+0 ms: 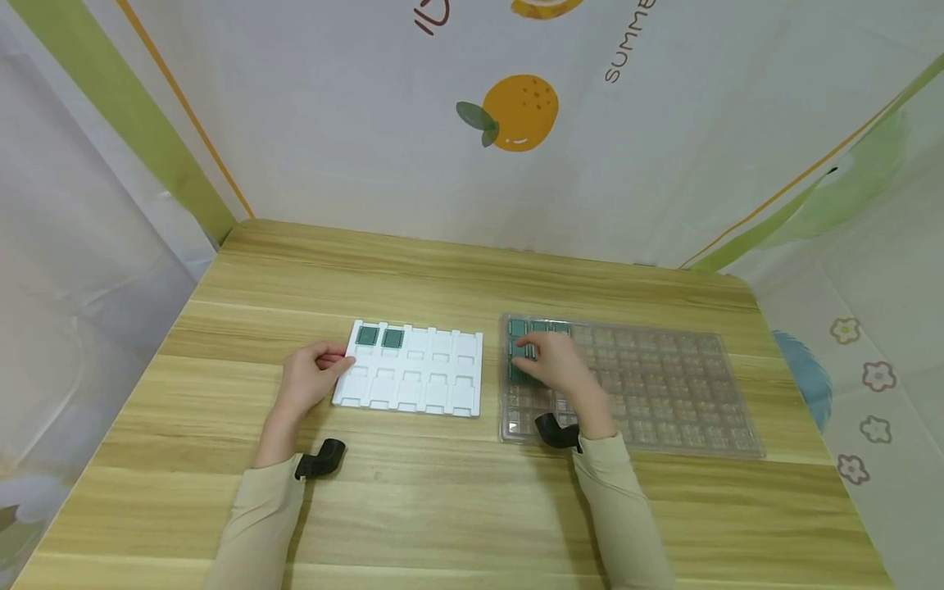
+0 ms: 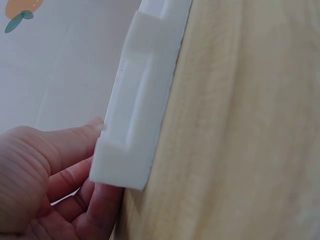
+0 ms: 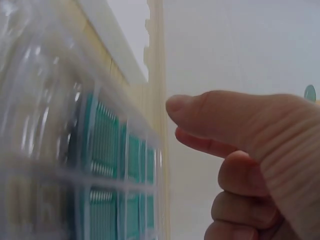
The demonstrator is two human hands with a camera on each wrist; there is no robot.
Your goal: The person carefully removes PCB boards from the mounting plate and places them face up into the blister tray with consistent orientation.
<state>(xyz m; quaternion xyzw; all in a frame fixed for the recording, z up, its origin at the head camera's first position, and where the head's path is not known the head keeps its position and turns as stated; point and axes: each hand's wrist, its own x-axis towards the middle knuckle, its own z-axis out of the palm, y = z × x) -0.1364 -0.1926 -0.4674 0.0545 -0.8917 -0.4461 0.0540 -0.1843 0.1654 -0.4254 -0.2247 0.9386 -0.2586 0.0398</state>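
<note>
My left hand (image 1: pixel 308 378) pinches the left edge of a white plastic tray (image 1: pixel 409 385). In the left wrist view the thumb lies at the tray's upper edge, and fingers (image 2: pixel 105 207) reach under its corner. Two square green chips (image 1: pixel 367 335) sit in the back-left pockets of this tray. Above the left end of a clear blister tray (image 1: pixel 664 385) is my right hand (image 1: pixel 558 362), its thumb and forefinger apart with nothing between them. Several green chips (image 3: pixel 102 140) occupy that end's pockets, some hidden under the hand.
Both trays lie on a wood-grain table (image 1: pixel 428 492), white on the left and clear on the right, with a narrow gap between. Behind the table hangs a white curtain (image 1: pixel 369 147) with fruit prints. Each wrist carries a black camera mount (image 1: pixel 322 459).
</note>
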